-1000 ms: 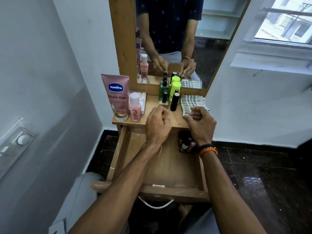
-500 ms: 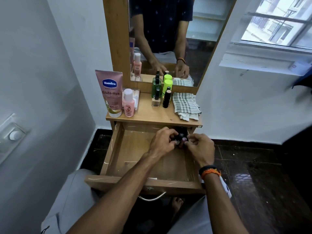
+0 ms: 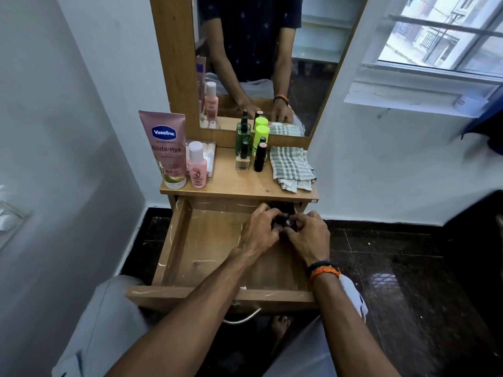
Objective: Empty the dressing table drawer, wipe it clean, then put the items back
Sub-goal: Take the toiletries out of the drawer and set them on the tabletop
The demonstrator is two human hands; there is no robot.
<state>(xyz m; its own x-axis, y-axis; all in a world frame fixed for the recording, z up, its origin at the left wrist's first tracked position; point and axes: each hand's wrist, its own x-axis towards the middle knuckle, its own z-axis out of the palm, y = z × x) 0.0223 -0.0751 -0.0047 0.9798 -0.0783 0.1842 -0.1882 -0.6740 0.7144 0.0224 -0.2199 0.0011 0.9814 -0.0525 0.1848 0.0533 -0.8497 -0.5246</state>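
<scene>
The wooden drawer [image 3: 206, 240] is pulled out below the dressing table top [image 3: 239, 183]. At its back right corner my left hand [image 3: 258, 231] and my right hand [image 3: 309, 236] meet, both with curled fingers around a few small dark cosmetic bottles [image 3: 284, 220], mostly hidden by my fingers. The rest of the drawer floor is bare, scratched wood. On the table top stand a pink Vaseline tube [image 3: 166, 148], a small pink bottle [image 3: 197, 168], a green bottle [image 3: 242, 137], a lime-capped bottle [image 3: 261, 134], a nail polish bottle [image 3: 242, 160] and a black tube [image 3: 260, 156]. A checked cloth [image 3: 291, 167] lies at the right.
A mirror [image 3: 258, 58] rises behind the table top. A clear plastic box [image 3: 208, 156] sits behind the pink bottle. White walls close in left and right, with a window [image 3: 441, 36] on the right. A metal handle [image 3: 242, 318] hangs on the drawer front. The floor is dark tile.
Both hands came down from the table top into the drawer's back right corner and closed around the small bottles there. The camera view tilted downward.
</scene>
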